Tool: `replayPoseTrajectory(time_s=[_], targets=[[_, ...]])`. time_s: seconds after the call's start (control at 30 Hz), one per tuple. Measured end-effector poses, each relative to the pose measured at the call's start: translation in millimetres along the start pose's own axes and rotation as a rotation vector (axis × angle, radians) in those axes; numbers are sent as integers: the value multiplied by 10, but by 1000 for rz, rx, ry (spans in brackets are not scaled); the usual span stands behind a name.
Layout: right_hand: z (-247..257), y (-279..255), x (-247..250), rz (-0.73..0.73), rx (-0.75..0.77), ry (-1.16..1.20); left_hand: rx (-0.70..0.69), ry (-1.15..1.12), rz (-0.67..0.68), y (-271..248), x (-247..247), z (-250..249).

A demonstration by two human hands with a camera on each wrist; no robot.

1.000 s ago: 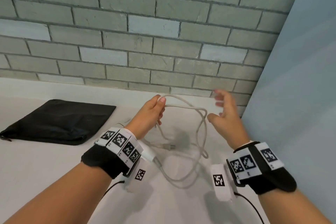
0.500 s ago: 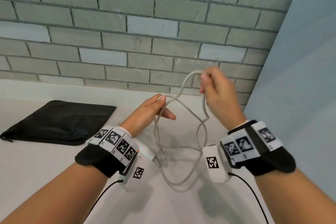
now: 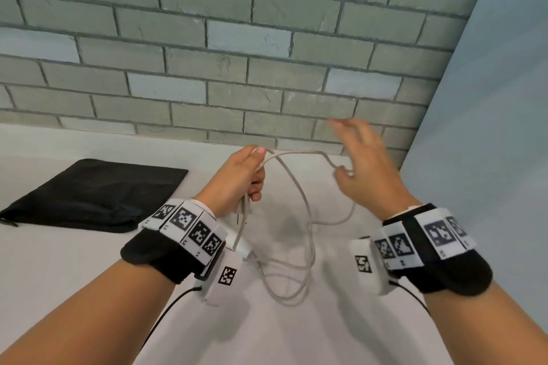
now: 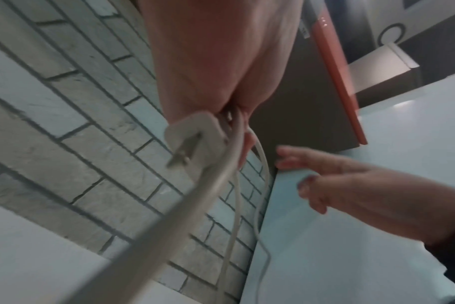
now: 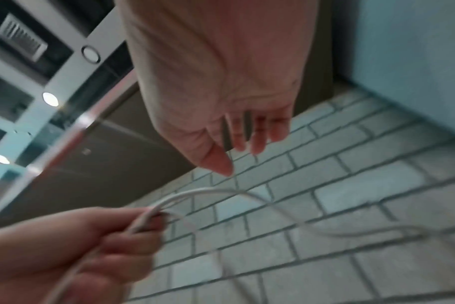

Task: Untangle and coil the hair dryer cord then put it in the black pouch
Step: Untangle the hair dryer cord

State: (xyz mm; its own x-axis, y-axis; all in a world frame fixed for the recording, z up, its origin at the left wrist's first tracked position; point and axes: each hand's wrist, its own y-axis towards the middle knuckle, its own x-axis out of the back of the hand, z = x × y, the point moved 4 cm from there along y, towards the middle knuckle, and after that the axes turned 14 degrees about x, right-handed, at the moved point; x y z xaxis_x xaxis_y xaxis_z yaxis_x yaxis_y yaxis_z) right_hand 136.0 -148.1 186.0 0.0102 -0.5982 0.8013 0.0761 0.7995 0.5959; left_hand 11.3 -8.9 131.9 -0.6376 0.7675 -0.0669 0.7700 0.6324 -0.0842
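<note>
The pale hair dryer cord point(image 3: 305, 207) hangs in loose loops above the white table point(image 3: 59, 261). My left hand point(image 3: 240, 178) grips a bunch of its strands at the top, and in the left wrist view the plug point(image 4: 192, 133) sticks out below that fist. My right hand point(image 3: 364, 169) is open and motion-blurred, with spread fingers, beside a bend of the cord; in the right wrist view the cord point(image 5: 195, 193) passes below the thumb without being held. The black pouch point(image 3: 98, 192) lies flat at the left. A white end piece point(image 3: 243, 247) shows under my left wrist.
A grey brick wall point(image 3: 237, 38) runs along the back of the table. A pale blue panel point(image 3: 489, 127) closes off the right side, close to my right hand. Black cables trail from both wrist cameras.
Half a second ago my right hand pinched a loop and held it high. It has since let go, dropped lower and opened. The loop now sags toward my left hand, which keeps its grip.
</note>
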Motion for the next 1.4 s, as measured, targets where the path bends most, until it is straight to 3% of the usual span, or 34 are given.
replayPoseTrajectory(time_s=[0.07, 0.13, 0.27, 0.43, 0.53, 0.63, 0.77, 0.9, 1.07, 1.13, 1.27, 1.4], targets=[[204, 58, -191, 157, 134, 79, -22, 45, 43, -26, -91, -42], [217, 96, -364, 267, 137, 81, -22, 57, 73, -62, -139, -79], [110, 122, -249, -5, 182, 182, -90, 286, -50, -95, -43, -149], [-227, 43, 77, -395, -106, 547, -130, 655, -279, -45, 286, -131], [-522, -85, 142, -463, -285, 578, -201, 671, -342, -79, 440, -179], [-824, -218, -5, -372, -473, 477, -323, 524, -323, -162, 482, -302], [-1019, -374, -377, -70, -587, 376, -473, 397, -247, -181, 422, -498], [-981, -498, -727, 187, -572, 308, -526, 311, -178, -141, 337, -622], [-732, -550, -963, 500, -466, 414, -580, 315, -141, -112, 181, -733], [-469, -447, -841, 447, -395, 520, -583, 304, -142, -85, 134, -767], [79, -276, -628, 242, -385, 1282, -539, 322, -171, 7, 14, -752], [137, -145, -443, 19, -319, 1386, -277, 262, -156, 141, 27, -506]])
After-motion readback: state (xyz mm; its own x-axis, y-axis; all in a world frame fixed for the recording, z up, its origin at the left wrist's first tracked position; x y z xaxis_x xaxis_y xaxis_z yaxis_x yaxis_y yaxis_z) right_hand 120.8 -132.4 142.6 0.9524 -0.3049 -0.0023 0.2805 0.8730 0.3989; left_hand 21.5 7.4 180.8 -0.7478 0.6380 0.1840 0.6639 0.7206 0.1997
